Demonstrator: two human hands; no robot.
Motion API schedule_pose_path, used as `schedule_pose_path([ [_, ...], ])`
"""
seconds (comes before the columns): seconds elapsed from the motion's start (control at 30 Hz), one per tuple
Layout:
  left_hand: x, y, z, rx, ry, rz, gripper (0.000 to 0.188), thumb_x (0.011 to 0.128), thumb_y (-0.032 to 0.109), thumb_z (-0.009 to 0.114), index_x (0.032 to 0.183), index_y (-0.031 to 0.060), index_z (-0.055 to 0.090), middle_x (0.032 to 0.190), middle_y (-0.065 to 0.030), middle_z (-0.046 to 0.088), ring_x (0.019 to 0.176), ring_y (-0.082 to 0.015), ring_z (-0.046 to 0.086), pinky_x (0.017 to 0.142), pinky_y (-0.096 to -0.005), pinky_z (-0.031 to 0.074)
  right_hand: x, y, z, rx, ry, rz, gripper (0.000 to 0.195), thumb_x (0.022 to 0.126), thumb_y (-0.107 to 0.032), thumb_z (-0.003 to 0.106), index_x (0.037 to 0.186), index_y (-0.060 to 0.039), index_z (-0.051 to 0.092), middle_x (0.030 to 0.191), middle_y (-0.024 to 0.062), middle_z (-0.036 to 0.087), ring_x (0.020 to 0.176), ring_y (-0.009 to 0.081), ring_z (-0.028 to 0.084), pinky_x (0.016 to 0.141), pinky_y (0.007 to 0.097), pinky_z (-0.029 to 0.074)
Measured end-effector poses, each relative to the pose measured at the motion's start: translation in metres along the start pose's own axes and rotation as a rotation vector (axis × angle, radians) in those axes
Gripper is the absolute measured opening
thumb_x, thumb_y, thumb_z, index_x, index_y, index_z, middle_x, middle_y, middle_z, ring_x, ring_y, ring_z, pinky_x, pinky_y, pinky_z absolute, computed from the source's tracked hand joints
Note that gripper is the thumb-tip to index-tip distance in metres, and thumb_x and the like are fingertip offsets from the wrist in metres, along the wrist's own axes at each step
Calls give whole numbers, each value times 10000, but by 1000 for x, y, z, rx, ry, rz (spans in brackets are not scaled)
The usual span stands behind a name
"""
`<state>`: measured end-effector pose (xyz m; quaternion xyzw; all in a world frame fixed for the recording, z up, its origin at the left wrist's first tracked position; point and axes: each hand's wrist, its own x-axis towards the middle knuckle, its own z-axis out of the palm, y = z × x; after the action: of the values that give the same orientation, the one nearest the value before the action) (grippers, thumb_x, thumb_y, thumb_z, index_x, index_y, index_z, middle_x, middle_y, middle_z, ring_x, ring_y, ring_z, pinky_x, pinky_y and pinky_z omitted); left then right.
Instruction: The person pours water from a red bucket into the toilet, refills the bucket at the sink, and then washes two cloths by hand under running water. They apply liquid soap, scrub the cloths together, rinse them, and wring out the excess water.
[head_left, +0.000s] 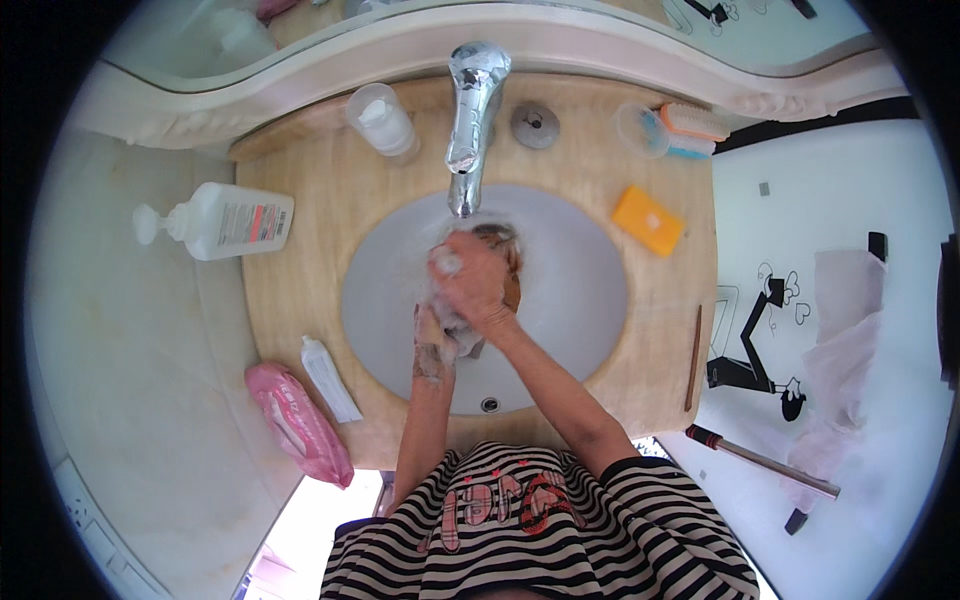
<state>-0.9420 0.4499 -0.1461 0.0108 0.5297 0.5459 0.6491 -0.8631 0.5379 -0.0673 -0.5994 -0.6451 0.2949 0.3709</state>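
Both hands are inside the oval sink basin (570, 300), below the chrome faucet (469, 127). Wet, sudsy cloth (466, 343) lies bunched between them. My right hand (474, 281), blurred, presses over the cloth with its fingers curled and foam on them. My left hand (433, 330) is lower and to the left, suds on its wrist, its fingers partly hidden by the cloth and the other hand. Right of my right hand, a brown item (512, 289) shows in the basin under the faucet; what it is cannot be told. Foamy water surrounds it.
On the wooden countertop (664, 300) are a white pump bottle (240, 221), a clear plastic cup (384, 124), a grey drain stopper (535, 126), scrub brushes (694, 129), an orange sponge (649, 221), a white tube (331, 380), a pink wipes pack (298, 424) and a thin brown stick (694, 358).
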Motion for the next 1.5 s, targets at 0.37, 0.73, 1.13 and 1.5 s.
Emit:
schedule_pose_path([
  [0.37,-13,77,45,244,-37,279,311,840,221,555,1108,73,495,1001,-50,567,889,-134,542,786,-272,450,15,44,-84,-406,-434,-282,559,571,-176,726,1109,-146,577,977,98,588,933,286,510,837,381,396],
  [0.73,-28,71,11,702,-198,488,453,783,229,633,1181,77,480,1138,-88,496,1048,-197,489,889,-324,413,9,-4,-121,520,-715,481,459,648,-17,645,1101,-35,577,954,66,618,755,117,577,643,225,463],
  [1.13,-27,13,19,342,-384,272,588,744,204,682,1253,64,426,1199,-103,507,1108,-210,483,960,-337,374,-8,-43,-170,1224,-212,248,469,536,-89,659,988,-24,557,991,104,566,910,269,569,811,397,461],
  [1.5,7,58,-22,689,31,234,652,796,282,618,1361,172,311,1413,-89,238,1247,-259,335,1014,-373,319,14,95,-121,-576,-676,105,586,678,-277,706,1196,-78,517,1065,150,536,977,307,505,885,371,391],
])
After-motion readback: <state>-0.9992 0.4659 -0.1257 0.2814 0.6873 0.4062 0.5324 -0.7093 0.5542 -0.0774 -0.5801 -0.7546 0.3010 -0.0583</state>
